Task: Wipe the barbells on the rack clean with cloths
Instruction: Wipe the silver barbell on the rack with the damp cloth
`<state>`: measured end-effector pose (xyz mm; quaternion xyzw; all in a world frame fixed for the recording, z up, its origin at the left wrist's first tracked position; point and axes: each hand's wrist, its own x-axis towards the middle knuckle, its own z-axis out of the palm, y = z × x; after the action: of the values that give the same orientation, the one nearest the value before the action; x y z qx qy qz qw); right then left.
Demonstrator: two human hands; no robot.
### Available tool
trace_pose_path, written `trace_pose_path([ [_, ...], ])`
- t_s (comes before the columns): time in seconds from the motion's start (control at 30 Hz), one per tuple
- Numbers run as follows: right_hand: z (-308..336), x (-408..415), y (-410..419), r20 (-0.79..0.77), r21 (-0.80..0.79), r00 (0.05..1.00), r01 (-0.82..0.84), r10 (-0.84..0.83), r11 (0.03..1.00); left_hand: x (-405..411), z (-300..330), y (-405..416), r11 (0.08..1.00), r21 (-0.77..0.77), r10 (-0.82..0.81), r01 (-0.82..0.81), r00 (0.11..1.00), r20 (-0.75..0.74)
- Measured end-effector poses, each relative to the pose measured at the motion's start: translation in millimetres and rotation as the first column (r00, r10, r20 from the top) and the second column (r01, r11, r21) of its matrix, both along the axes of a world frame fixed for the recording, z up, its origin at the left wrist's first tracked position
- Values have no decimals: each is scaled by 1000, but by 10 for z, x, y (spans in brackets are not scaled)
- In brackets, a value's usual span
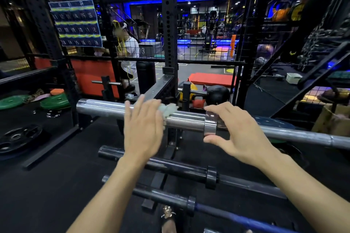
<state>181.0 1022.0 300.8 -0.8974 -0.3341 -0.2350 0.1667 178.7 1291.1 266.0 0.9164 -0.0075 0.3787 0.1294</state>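
The left hand (144,128) lies flat, fingers straight and spread, pressing a pale cloth (168,110) against the sleeve of the top barbell (106,108) on the rack (168,43). The right hand (234,130) is half open, thumb and fingers curved around the bar's shiny collar (210,125) (whether they touch it is unclear). Two darker barbells (170,165) rest on lower pegs.

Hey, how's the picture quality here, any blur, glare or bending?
Head view: the left hand is motion-blurred over the pale cloth; the right hand is sharper; bright glare streaks the top barbell; the wide lens bows the rack posts; the background is dim, with blue lights.
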Motion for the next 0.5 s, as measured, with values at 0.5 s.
trace_pose_path([
  [0.5, 344, 19, -7, -383, -257, 877, 201, -291, 945, 1, -46, 166, 999, -51, -4, 5, 1000, 23],
])
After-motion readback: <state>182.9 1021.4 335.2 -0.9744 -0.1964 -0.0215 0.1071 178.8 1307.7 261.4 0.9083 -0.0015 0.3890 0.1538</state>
